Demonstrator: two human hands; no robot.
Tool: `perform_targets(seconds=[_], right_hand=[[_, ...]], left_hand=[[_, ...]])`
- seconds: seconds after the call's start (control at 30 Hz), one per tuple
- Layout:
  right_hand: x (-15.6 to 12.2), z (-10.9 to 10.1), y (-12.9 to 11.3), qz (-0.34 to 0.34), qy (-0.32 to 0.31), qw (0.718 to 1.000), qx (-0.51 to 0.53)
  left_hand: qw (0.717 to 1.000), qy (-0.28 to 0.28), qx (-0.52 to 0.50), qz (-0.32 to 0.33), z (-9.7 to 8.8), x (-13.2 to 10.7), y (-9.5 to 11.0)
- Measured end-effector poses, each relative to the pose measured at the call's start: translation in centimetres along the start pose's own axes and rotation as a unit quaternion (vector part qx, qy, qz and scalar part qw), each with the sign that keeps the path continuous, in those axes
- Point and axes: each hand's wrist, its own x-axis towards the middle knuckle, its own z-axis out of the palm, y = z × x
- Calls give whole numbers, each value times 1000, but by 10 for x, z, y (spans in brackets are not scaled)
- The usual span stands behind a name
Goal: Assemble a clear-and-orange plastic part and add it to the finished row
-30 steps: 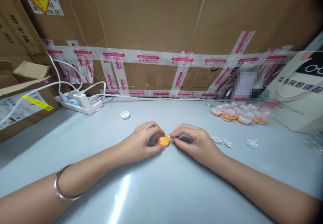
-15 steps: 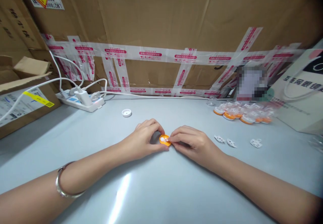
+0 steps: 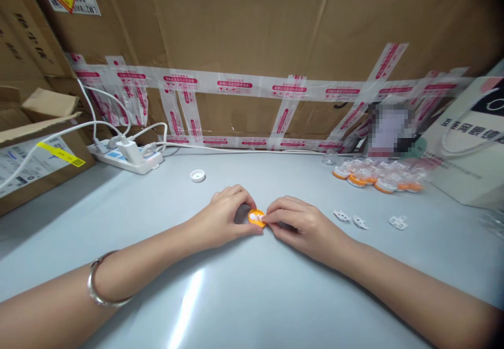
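Note:
A shallow round orange plastic case half (image 3: 259, 225) is tilted up on the table, its open side facing me. My left hand (image 3: 228, 217) grips its left side between thumb and forefinger. Inside the case half lie small white parts (image 3: 253, 216), too small to name. My right hand (image 3: 299, 222) has its thumb and forefinger pinched at the right rim, on a small white plastic piece (image 3: 261, 218); the fingertips partly hide it. Three flat white cut-out plastic pieces (image 3: 398, 222) rest on the table to the right of my right hand.
A white round cap (image 3: 197, 176) lies beyond my left hand. Orange-and-white round cases (image 3: 388, 183) with clear tops cluster at back right, by a paper bag (image 3: 460, 155). A power strip (image 3: 136, 164) with white cables stands back left beside an open carton (image 3: 43, 155).
My right fingertips have shifted slightly at the rim, and the small white parts inside the orange case half show a little more. My left hand keeps its hold.

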Motion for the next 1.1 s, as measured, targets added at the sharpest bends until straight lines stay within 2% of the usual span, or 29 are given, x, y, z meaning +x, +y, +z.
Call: perform_targets(seconds=[0.1,0.37,0.63,0.87,0.97,1.1], right_hand=[[0,-1,-2,15,-2,1000,14],[2,-5,-6,105,-50,992,50],[3,-4,-4,108,-26,991,78],[5,-6,-3,170,12,980,104],[3,-9,0,185,31,976,106],[2,-18,3,242,63,963,103]], left_hand=[[1000,1,1,-1,0,0,0],[1000,3,0,-2,1,0,0],[1000,17,1,-7,1,-1,-1],[1000,14,5,-13,3,-2,2],[999,32,14,0,-8,-3,2],[991,112,74,19,-49,-3,-14]])
